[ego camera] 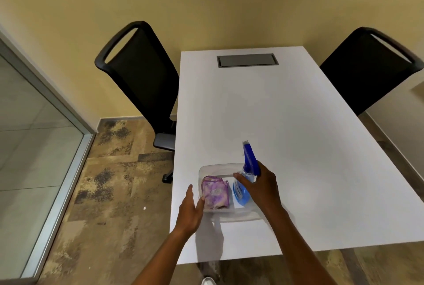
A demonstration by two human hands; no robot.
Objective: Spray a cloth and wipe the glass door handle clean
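The right hand (pixel 260 189) is wrapped around the neck of a spray bottle (pixel 244 181), thumb on the left side and fingers curled behind, just under the blue trigger head that points toward the top of the frame. The bottle is clear with blue liquid, and its base sits in the right part of a clear plastic container (pixel 207 169) low in the middle of the frame. The left hand (pixel 191 210) is spread open and holds nothing; its fingers reach to the container's left wall, and the thumb tip is right up against a crumpled purple-and-white cloth (pixel 215 193), though I cannot tell if it actually touches. The cloth lies in the left part of the container, just beside the bottle.

The container stands near the front-left corner of a white table (pixel 286 112) that fills the centre and right of the frame. A grey rectangular hatch (pixel 247 60) is set into the table's far end. One black chair (pixel 140 71) stands at the table's left edge, another black chair (pixel 367 67) at the upper right. A glass panel in a metal frame (pixel 29 128) runs down the left edge of the frame, above patterned brown carpet (pixel 110 181).
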